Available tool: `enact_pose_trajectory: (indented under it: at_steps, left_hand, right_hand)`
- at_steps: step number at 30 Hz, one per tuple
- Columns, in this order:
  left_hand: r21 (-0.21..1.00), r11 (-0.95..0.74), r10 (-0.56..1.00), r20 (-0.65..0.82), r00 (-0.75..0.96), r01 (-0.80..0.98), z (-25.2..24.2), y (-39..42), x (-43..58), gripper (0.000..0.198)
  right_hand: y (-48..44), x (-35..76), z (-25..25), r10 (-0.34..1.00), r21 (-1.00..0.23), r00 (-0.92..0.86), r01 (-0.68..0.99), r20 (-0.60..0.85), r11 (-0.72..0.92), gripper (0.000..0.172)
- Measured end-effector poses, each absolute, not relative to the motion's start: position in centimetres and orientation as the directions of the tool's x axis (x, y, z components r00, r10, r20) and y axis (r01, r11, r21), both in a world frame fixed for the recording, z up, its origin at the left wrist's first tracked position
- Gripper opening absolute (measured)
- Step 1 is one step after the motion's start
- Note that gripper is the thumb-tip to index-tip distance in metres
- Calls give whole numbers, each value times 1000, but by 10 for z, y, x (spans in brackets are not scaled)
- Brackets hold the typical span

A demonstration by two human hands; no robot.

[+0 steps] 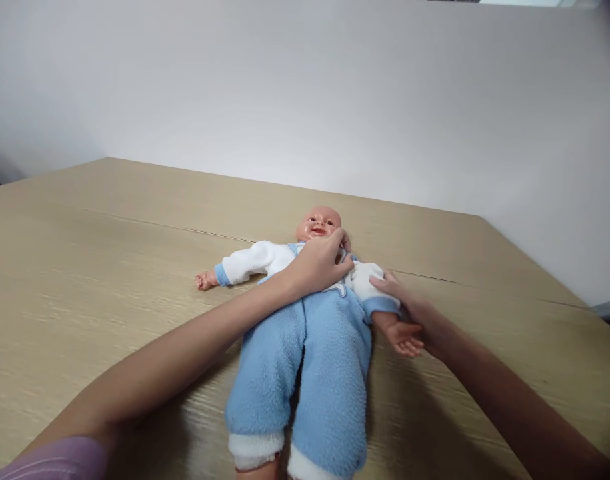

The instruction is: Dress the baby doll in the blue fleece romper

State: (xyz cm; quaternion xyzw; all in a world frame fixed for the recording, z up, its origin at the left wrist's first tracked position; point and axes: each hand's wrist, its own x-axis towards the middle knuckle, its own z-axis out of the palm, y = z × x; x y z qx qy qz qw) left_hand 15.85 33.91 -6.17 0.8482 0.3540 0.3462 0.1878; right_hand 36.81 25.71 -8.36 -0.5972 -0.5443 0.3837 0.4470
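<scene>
A baby doll lies on its back on the wooden table, head away from me. It wears a fleece outfit with blue trousers, white sleeves and blue cuffs. My left hand reaches across its chest, fingers curled in a pinch on the clothing near the collar and shoulder; the fingertips are partly hidden. On the right side, my right hand grips the doll's sleeved arm, thumb on top of the white sleeve. The doll's other arm stretches out to the left, untouched.
The pale wooden table spreads around the doll, with a seam running across it. Behind its far edge rises a plain whitish wall. A purple sleeve shows at the lower left on my arm.
</scene>
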Motion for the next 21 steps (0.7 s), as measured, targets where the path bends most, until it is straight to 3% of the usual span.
enact_pose_trajectory:
  at_steps: [3,6,11,17,19,21]
  left_hand:
    - [539,-678,733,444,516,499,-60,337,158,11]
    - [516,-677,734,428,527,524,-59,336,157,12]
    - [460,-679,734,409,542,573,-60,338,159,16]
    - [411,-680,733,400,550,607,-61,339,158,20]
    - [367,-688,724,413,553,626,-58,338,157,20]
    - [308,-696,710,431,557,649,-54,337,155,22]
  right_hand:
    - [230,378,-88,980,-962,36,190,-193,-197,67]
    - [222,394,-99,970,-964,70,113,-233,-239,86]
    - [224,434,-103,985,-905,129,395,-115,-158,57]
    - [224,463,-104,976,-812,217,575,33,-100,63]
    - [226,464,-107,969,-722,200,691,144,-35,61]
    - [224,460,-109,927,-561,149,824,345,76,56]
